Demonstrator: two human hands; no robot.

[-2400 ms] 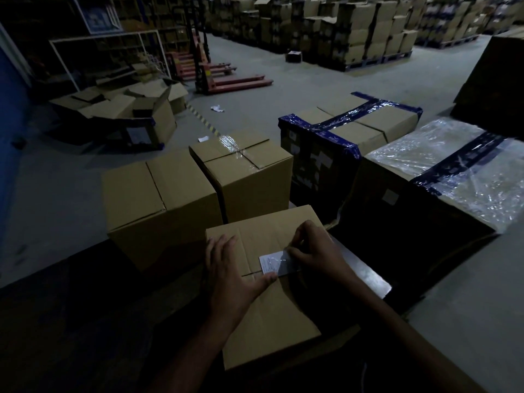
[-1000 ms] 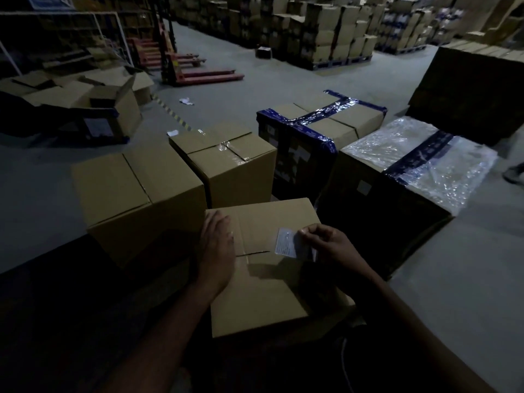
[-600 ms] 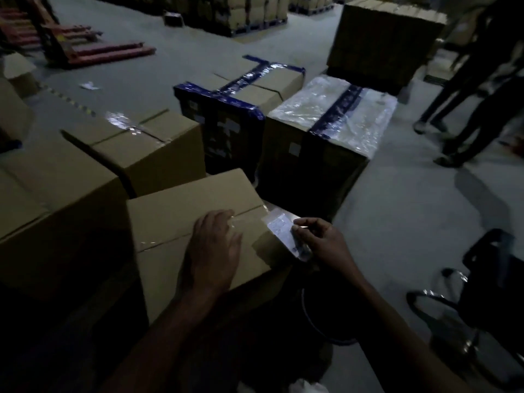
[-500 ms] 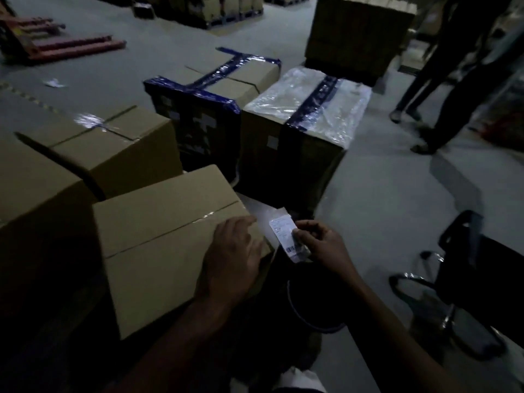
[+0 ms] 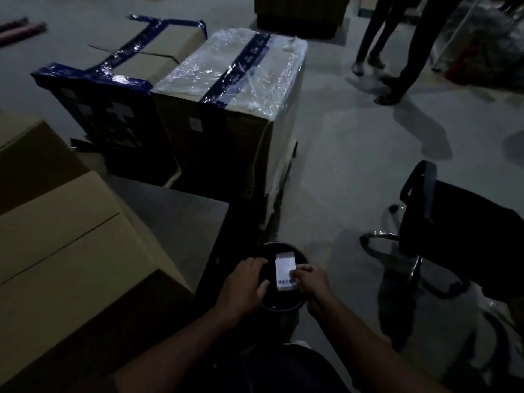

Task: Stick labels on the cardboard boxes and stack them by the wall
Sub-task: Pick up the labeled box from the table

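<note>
Boxes (image 5: 71, 251) crowd grey concrete floor (image 5: 354, 165) beside black office chair (image 5: 453, 222).

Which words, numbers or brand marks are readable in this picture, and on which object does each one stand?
None can be read.
White label held in right hand over the bin: barcode and print, too blurred.
Blue tape on wrapped box: faint marks, unreadable.
Small white sticker on it: too small.
</note>
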